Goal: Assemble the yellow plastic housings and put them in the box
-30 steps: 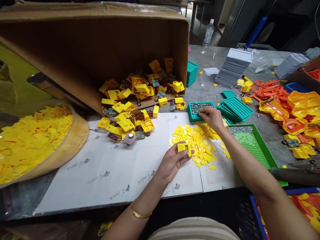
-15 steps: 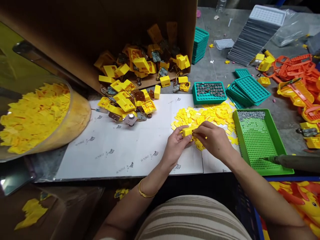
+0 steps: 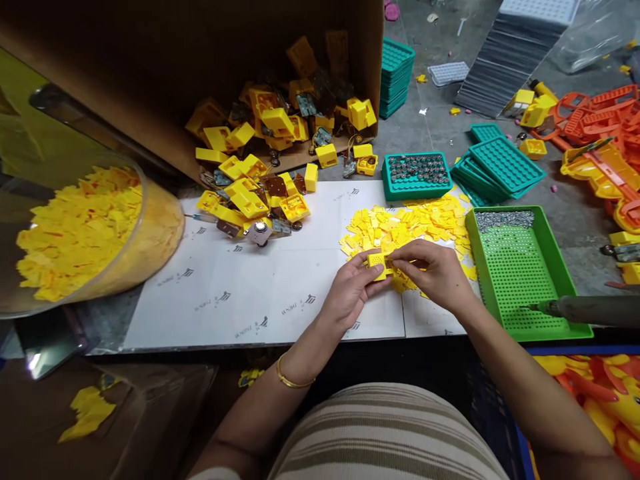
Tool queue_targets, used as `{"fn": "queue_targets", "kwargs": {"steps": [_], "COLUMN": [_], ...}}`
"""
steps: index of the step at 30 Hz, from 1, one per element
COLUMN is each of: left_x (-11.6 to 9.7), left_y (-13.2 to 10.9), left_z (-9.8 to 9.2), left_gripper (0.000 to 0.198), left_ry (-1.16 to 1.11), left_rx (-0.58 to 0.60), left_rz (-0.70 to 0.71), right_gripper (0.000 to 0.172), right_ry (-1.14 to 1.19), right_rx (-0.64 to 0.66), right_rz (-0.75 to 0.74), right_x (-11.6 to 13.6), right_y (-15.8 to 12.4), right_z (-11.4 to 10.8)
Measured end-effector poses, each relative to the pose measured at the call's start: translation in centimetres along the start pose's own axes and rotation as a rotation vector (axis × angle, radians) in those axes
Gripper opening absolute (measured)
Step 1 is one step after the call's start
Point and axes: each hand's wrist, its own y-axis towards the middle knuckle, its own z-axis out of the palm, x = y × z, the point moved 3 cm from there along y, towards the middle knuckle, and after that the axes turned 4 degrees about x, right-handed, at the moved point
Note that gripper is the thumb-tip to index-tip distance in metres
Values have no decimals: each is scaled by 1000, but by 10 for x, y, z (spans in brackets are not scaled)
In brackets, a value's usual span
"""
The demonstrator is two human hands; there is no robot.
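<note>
My left hand (image 3: 353,287) grips a small yellow plastic box (image 3: 376,265) dotted with tiny holes on its upper face. Against the box's right side are the pinched fingertips of my right hand (image 3: 433,270); whatever lies between them is too small or hidden to make out. Beneath and behind both hands spreads a pile of flat yellow plastic pieces (image 3: 430,223) on a white printed board (image 3: 200,313). Just past that pile stands a teal tray (image 3: 415,193) holding round metal parts.
A cardboard box (image 3: 165,133) spills yellow housings with circuit boards (image 3: 247,197). At left stands a tub (image 3: 165,227) of yellow pieces. To the right lie a green perforated tray (image 3: 555,267) with small screws, an electric screwdriver (image 3: 600,311), teal trays (image 3: 510,163) and orange parts (image 3: 580,120).
The yellow box has turned in my left hand, so its dotted face tips upward more. My right fingertips stay at its right side. The whole view has shifted slightly.
</note>
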Motion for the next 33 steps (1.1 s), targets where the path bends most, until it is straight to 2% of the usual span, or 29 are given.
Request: {"fn": "queue_targets", "kwargs": {"steps": [9, 12, 17, 22, 33], "left_x": [2, 4, 6, 6, 11], "left_y": [-1, -1, -2, -5, -7], "left_z": [1, 1, 0, 0, -3], "left_gripper": [31, 31, 31, 33, 31], "left_ry": [-18, -8, 8, 61, 118], "left_rx": [-60, -56, -32, -48, -77], "left_rz": [4, 11, 0, -17, -54], "right_gripper": [13, 11, 8, 10, 11], "right_ry": [-250, -253, -219, -334, -335], "right_rx": [-62, -48, -116, -20, 190], "right_rz": [-116, -130, -169, -141, -39], "right_x": [4, 3, 4, 6, 6], "right_y": [-8, -9, -6, -5, -1], "right_z": [10, 10, 7, 10, 8]}}
